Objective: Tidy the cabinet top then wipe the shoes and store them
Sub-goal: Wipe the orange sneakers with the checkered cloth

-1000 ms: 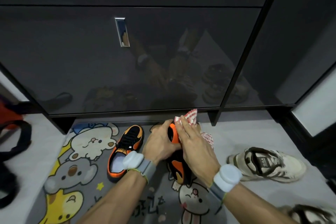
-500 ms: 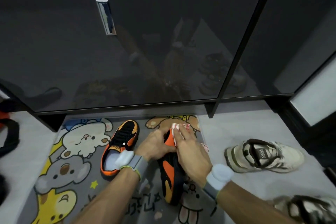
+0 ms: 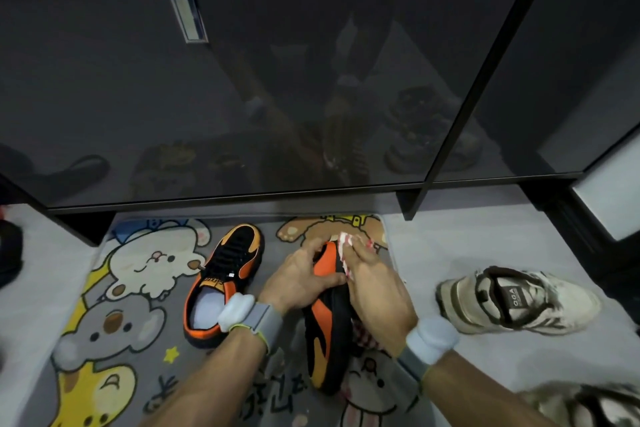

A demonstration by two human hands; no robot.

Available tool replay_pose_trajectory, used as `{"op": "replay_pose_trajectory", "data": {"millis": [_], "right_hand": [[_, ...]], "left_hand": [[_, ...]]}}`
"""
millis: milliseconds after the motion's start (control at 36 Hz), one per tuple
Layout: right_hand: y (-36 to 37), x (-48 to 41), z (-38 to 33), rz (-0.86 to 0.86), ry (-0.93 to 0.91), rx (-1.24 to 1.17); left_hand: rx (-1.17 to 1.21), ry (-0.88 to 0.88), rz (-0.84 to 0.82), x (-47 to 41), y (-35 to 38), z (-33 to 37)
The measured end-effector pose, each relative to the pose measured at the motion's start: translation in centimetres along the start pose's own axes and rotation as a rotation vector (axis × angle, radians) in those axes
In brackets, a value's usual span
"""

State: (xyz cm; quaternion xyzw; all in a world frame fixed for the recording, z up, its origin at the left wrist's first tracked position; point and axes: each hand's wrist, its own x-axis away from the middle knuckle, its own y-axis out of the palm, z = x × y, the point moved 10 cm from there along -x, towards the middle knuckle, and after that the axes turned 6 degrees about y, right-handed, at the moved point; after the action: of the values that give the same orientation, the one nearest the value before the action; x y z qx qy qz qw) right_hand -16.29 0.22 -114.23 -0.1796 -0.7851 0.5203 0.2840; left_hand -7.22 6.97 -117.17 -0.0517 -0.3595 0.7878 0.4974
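Our black shoe point(image 3: 327, 333) with orange panels sits tipped on its side over the cartoon mat point(image 3: 114, 340), our left hand point(image 3: 301, 276) curled round its front, our right hand point(image 3: 377, 291) clutching the red-checked cloth point(image 3: 346, 243) against its toe.

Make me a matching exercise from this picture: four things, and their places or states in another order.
1. black and orange sneaker with blue insole
2. black and orange sneaker turned sideways
3. cream sneaker with dark laces
4. red and white checked cloth

A. on the bare grey floor
B. held in the right hand
C. upright on the cartoon mat, untouched
D. gripped by the left hand

Pairs: 1-C, 2-D, 3-A, 4-B.
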Motion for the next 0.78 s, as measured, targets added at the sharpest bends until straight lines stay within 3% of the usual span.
{"op": "replay_pose_trajectory", "data": {"millis": [194, 361, 556, 667, 778], "right_hand": [[0.3, 0.3, 0.5, 0.029, 0.015, -0.1], [0.1, -1.8, 0.6, 0.016, -0.013, -0.113], [1.6, -0.5, 1.0, -0.049, 0.008, -0.075], [-0.5, -0.2, 1.4, -0.005, 0.05, -0.07], [-4.0, -1.4, 2.0, 0.142, 0.096, -0.153]], "left_hand": [[-0.02, -0.025, 0.016, -0.2, 0.6, -0.6], [0.054, 0.01, -0.088, 0.4, 1.5, -0.5], [-0.299, 0.105, -0.057, 2.4, 2.6, 1.2], [-0.359, 0.14, -0.027, 3.1, 3.7, 1.8], [-0.388, 0.152, -0.01, 3.3, 4.0, 1.4]]}}
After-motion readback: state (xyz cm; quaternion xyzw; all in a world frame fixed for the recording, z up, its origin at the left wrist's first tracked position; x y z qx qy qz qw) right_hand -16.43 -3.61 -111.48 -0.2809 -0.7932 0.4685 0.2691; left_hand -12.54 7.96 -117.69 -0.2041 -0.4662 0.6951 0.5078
